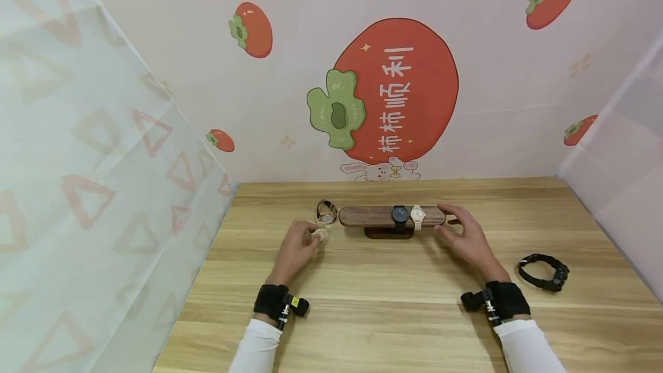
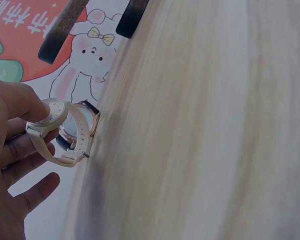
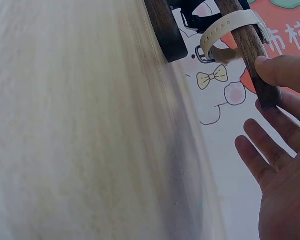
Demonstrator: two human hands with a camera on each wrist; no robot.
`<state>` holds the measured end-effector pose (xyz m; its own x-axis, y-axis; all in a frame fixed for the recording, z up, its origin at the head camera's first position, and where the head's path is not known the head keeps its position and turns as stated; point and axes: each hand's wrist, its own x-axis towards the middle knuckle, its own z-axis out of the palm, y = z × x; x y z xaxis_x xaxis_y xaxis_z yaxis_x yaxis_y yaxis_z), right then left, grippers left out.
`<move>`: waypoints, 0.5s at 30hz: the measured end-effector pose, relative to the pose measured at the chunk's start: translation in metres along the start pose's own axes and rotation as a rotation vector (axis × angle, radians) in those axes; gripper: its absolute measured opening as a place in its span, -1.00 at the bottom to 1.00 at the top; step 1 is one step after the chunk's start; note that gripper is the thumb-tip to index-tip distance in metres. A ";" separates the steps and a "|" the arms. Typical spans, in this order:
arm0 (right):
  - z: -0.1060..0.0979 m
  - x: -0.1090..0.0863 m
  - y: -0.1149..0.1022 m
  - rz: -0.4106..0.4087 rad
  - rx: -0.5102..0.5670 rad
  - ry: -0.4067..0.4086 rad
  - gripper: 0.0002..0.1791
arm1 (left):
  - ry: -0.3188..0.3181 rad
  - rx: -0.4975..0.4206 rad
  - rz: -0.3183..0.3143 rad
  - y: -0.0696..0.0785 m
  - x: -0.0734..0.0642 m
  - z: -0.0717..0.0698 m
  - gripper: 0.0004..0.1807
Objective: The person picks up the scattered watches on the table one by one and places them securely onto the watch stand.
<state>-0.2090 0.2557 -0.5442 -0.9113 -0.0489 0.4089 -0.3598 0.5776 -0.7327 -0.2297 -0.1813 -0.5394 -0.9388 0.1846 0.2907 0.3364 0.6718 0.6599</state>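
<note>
My left hand pinches a cream wristwatch between thumb and fingers, its strap fastened in a loop below the dial. Just behind it on the table lies a rose-gold watch with a dark strap, partly hidden by the cream one in the left wrist view. A dark wooden watch stand has its bar lying crosswise above a short base. Around the bar's right half sit a black watch and another cream watch. The thumb and index finger of my right hand grip the bar's right end.
A chunky black watch lies on the wood-grain table, to the right of my right forearm. Behind the table's far edge rises a pale printed backdrop, with hanging sheets at both sides.
</note>
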 end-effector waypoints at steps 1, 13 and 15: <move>0.000 0.000 0.000 0.003 0.004 0.000 -0.39 | -0.004 -0.003 0.000 0.001 -0.001 0.002 -0.78; 0.003 0.000 0.001 -0.036 -0.005 0.033 -0.39 | -0.017 -0.046 0.054 0.018 0.000 0.018 -0.77; 0.004 0.000 0.000 -0.038 -0.003 0.035 -0.38 | -0.020 -0.066 0.052 0.021 0.000 0.021 -0.77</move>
<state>-0.2096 0.2530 -0.5464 -0.8893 -0.0428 0.4554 -0.3937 0.5785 -0.7144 -0.2244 -0.1524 -0.5404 -0.9212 0.2326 0.3118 0.3878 0.6124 0.6889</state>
